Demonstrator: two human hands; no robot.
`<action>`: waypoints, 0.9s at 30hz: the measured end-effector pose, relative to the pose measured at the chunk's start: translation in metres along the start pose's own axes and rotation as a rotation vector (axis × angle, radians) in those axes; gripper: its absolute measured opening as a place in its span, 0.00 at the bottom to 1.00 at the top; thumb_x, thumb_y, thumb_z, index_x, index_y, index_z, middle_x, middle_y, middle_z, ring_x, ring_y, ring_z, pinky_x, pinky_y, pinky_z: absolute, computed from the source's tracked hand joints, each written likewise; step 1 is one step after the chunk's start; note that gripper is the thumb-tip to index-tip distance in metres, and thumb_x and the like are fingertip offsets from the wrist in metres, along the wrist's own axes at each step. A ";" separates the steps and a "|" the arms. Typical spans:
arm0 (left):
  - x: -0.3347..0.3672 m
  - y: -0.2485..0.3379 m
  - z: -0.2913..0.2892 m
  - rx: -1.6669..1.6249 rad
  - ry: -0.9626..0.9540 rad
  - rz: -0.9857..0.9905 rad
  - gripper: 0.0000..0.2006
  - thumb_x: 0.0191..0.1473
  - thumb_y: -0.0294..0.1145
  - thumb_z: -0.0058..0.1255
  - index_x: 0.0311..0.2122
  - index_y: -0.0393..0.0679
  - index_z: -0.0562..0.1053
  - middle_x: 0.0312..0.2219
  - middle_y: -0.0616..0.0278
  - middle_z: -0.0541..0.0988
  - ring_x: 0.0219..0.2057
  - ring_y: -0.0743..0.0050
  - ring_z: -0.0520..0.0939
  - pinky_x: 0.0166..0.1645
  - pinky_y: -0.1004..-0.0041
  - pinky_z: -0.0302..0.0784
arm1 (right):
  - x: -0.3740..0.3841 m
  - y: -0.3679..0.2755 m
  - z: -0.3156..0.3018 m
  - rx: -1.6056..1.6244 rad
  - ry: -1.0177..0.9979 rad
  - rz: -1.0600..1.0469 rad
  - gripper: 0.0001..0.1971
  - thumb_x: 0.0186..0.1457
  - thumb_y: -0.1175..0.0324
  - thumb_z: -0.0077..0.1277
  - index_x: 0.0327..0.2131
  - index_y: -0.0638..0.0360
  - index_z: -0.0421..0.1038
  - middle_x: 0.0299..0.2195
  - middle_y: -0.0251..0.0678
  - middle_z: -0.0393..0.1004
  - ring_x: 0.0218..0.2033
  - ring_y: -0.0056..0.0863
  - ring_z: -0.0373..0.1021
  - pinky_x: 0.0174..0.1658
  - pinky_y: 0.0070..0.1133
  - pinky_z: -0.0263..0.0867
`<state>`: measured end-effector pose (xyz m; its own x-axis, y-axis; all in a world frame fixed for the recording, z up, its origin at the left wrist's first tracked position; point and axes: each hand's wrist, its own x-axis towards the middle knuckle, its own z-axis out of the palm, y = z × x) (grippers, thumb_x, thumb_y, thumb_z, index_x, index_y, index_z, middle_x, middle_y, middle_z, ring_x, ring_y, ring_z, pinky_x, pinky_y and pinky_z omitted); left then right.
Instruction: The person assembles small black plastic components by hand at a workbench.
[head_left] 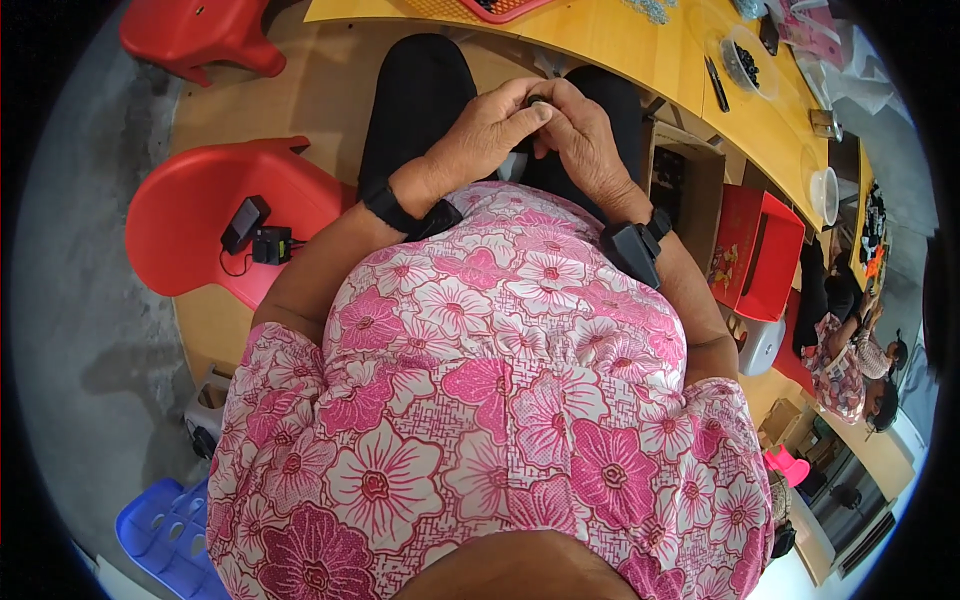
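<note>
My left hand [487, 132] and my right hand [588, 143] meet above my lap, just short of the table edge. Between their fingertips sits a small black round thing [537, 100], mostly covered, its kind too small to tell. The left thumb presses toward it, and the fingers of both hands curl closed around it. Under the hands something pale [512, 168] shows between my dark trouser legs, partly hidden.
On the yellow table [650, 60] ahead are a clear bowl of black pieces [742, 66], a black pen-like tool [717, 84] and a red tray [505, 8]. A red chair [170, 225] carrying black devices stands left; a red box [755, 250] stands right. Another person [840, 365] sits far right.
</note>
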<state>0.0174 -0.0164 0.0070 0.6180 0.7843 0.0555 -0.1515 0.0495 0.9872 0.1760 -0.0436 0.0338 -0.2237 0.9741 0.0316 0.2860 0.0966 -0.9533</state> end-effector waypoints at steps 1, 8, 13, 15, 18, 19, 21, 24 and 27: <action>-0.001 -0.002 0.001 0.032 0.023 0.023 0.20 0.61 0.38 0.41 0.52 0.34 0.64 0.36 0.61 0.73 0.35 0.81 0.74 0.40 0.81 0.72 | -0.002 0.001 0.002 0.000 0.000 0.001 0.11 0.59 0.67 0.38 0.38 0.66 0.66 0.23 0.37 0.69 0.19 0.21 0.68 0.24 0.18 0.65; -0.004 -0.003 0.003 0.012 0.051 -0.022 0.19 0.61 0.37 0.41 0.52 0.34 0.64 0.35 0.63 0.73 0.33 0.84 0.73 0.38 0.82 0.70 | -0.005 0.003 0.011 0.107 0.066 0.046 0.11 0.60 0.67 0.38 0.38 0.67 0.65 0.23 0.38 0.70 0.21 0.21 0.69 0.25 0.17 0.66; 0.003 -0.009 0.001 -0.037 0.097 -0.045 0.18 0.58 0.35 0.42 0.49 0.35 0.66 0.29 0.64 0.75 0.27 0.81 0.75 0.35 0.81 0.72 | -0.002 0.005 0.012 0.181 0.082 0.079 0.11 0.61 0.67 0.38 0.37 0.66 0.65 0.25 0.36 0.71 0.23 0.21 0.70 0.26 0.18 0.67; 0.009 -0.001 0.001 -0.123 0.027 -0.074 0.19 0.60 0.36 0.41 0.52 0.35 0.64 0.33 0.63 0.74 0.31 0.80 0.75 0.37 0.80 0.72 | 0.002 0.001 0.007 0.436 0.136 0.168 0.11 0.60 0.65 0.39 0.36 0.65 0.66 0.23 0.33 0.68 0.20 0.19 0.66 0.26 0.18 0.68; 0.008 0.019 0.006 -0.349 0.166 -0.168 0.23 0.60 0.39 0.41 0.57 0.39 0.59 0.44 0.58 0.73 0.40 0.73 0.76 0.45 0.77 0.71 | 0.006 0.009 -0.018 0.710 0.156 0.222 0.12 0.60 0.61 0.43 0.37 0.62 0.66 0.23 0.30 0.63 0.23 0.17 0.63 0.29 0.20 0.69; 0.006 0.015 -0.004 -0.276 0.218 -0.160 0.24 0.60 0.40 0.41 0.58 0.40 0.58 0.46 0.56 0.72 0.42 0.72 0.76 0.46 0.76 0.70 | 0.010 0.000 -0.031 0.649 0.215 0.240 0.14 0.60 0.59 0.42 0.35 0.62 0.66 0.21 0.28 0.60 0.21 0.17 0.59 0.28 0.21 0.69; 0.002 0.001 -0.027 -0.140 0.237 -0.182 0.25 0.60 0.41 0.42 0.59 0.41 0.57 0.48 0.55 0.71 0.44 0.71 0.76 0.47 0.75 0.70 | 0.014 -0.005 -0.067 0.501 0.409 0.166 0.14 0.60 0.60 0.37 0.31 0.62 0.65 0.19 0.29 0.58 0.17 0.16 0.57 0.25 0.20 0.68; -0.012 -0.013 -0.048 -0.020 0.126 -0.288 0.24 0.59 0.41 0.42 0.57 0.40 0.59 0.47 0.55 0.72 0.43 0.72 0.76 0.47 0.76 0.70 | 0.023 -0.004 -0.126 0.334 0.701 0.102 0.13 0.58 0.63 0.38 0.27 0.64 0.65 0.16 0.28 0.57 0.14 0.16 0.55 0.20 0.18 0.66; -0.020 -0.032 -0.057 -0.040 0.093 -0.315 0.22 0.58 0.36 0.44 0.55 0.38 0.62 0.43 0.56 0.74 0.42 0.73 0.76 0.45 0.76 0.71 | 0.029 0.017 -0.196 -0.010 0.866 -0.053 0.12 0.55 0.65 0.45 0.24 0.63 0.67 0.17 0.29 0.62 0.15 0.18 0.61 0.19 0.18 0.66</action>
<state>-0.0335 0.0016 -0.0338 0.5662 0.7798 -0.2671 0.0042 0.3213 0.9470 0.3575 0.0265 0.0771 0.5495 0.7807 0.2977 0.3048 0.1445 -0.9414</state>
